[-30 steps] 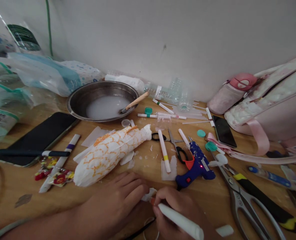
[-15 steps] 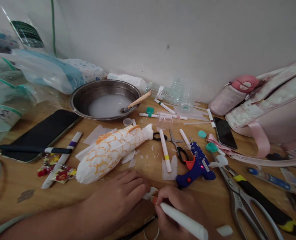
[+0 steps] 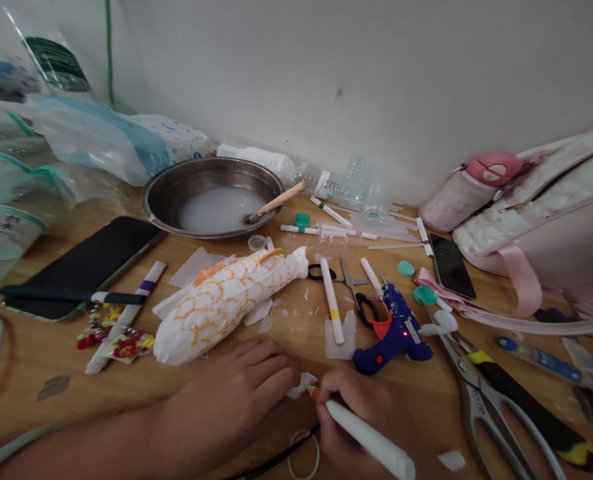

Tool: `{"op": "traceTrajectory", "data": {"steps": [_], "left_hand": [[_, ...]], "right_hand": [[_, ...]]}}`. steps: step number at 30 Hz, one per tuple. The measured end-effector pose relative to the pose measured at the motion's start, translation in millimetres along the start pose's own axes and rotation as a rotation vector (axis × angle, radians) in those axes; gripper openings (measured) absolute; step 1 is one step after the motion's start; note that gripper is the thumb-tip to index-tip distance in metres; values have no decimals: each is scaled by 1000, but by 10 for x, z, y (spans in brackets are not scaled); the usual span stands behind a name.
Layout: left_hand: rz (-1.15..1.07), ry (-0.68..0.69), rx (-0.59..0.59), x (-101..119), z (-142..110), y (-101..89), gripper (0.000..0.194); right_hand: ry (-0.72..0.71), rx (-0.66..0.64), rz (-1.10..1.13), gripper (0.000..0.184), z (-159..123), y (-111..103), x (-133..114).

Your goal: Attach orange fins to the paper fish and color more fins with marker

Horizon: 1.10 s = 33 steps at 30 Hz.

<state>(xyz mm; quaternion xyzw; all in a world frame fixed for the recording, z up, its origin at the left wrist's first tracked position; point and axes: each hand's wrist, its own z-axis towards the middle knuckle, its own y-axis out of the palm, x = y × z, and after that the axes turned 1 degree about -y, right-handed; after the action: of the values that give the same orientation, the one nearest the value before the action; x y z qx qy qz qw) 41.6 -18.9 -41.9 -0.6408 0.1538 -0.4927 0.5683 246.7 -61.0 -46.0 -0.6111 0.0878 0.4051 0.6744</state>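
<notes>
In my right hand [image 3: 351, 413] is a white marker [image 3: 369, 437] with an orange collar, its tip down at a small white paper piece [image 3: 303, 385] that has some orange on it. My left hand [image 3: 249, 390] lies on the table with fingers bent together, the fingertips holding the edge of that piece. Its underside and thumb are hidden. Just beyond my left hand lies a white paper-covered fish [image 3: 231, 300] with orange scale lines and an orange fin. A white marker cap [image 3: 451, 460] rests right of my right hand.
A blue glue gun [image 3: 396, 333] with a red light lies beyond my right hand, near black-handled scissors [image 3: 349, 280]. Large metal scissors [image 3: 476, 393] are at right. A steel bowl [image 3: 156, 217] of cloudy liquid, with a brush [image 3: 281, 199], stands behind the fish. A phone [image 3: 86, 263] lies left.
The marker tip has shifted slightly right along the small white piece, and a little more of the piece shows. My left hand stays almost still.
</notes>
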Motion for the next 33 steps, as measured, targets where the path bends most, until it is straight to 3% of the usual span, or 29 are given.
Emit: {"op": "traceTrajectory", "data": {"steps": [8,20,24,29,33], "left_hand": [[7,5,45,-1,14,-4,28],[-7,6,69,-3,12,6,20],[20,7,55,1,10,-4,24],[-27,16,8,3,17,-41,20],[-20,36,-20,-6,25,-55,21]], "right_hand": [[34,-20,26,9,27,-45,-22],[16,-44,45,8,55,-47,-28],[45,-74,12,9,61,-84,-40],[8,-21,47,9,53,-50,-49],[70,-42,3,9,55,-81,-53]]}}
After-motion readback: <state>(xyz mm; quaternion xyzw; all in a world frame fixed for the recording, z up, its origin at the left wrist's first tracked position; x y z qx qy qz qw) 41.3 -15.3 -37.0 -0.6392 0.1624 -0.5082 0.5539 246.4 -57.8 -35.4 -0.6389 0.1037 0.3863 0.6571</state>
